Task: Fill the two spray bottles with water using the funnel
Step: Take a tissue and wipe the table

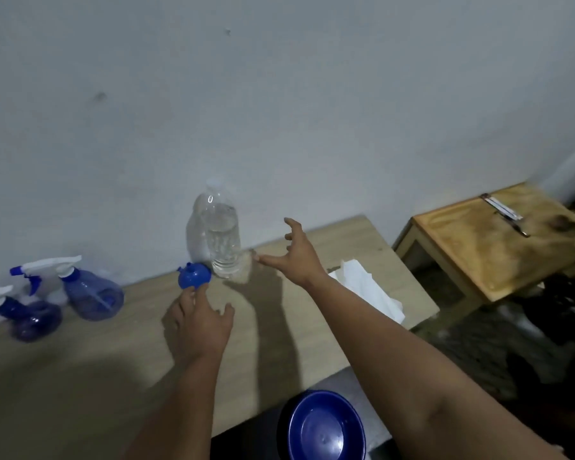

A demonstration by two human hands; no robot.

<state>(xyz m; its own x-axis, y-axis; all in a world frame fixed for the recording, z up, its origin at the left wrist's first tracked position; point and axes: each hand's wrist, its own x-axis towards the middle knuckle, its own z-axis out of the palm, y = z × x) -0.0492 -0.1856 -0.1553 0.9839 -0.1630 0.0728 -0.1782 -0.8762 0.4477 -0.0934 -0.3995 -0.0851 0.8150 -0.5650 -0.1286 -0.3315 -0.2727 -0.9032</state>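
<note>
Spray bottles, two of translucent blue plastic with white-and-blue trigger heads, wait at the far left of the pale wood-grain tabletop (90, 366): the nearer spray bottle (30, 318) and the farther spray bottle (88, 292) both have their heads on, so neither looks ready for filling yet. Nearest the person, off the tabletop's edge, sits a round dark-blue plastic lid or bowl (326, 426); which it is I cannot tell. The left hand (201, 322) reaches with loose, straight fingers, fingertips just at the small blue plastic funnel (194, 275), gripping nothing. The right hand (294, 255) is spread wide and empty, near the clear plastic water bottle (221, 234), not touching it. A good move, I judge, is to pinch the funnel by its rim and wrap the bottle low on its body, since it is tall and tippable. White crumpled tissue (365, 290) lies to the right. Behind stands a plain grey-white wall (279, 94); a yellowish wooden side table (498, 247) is beyond on the right.
</note>
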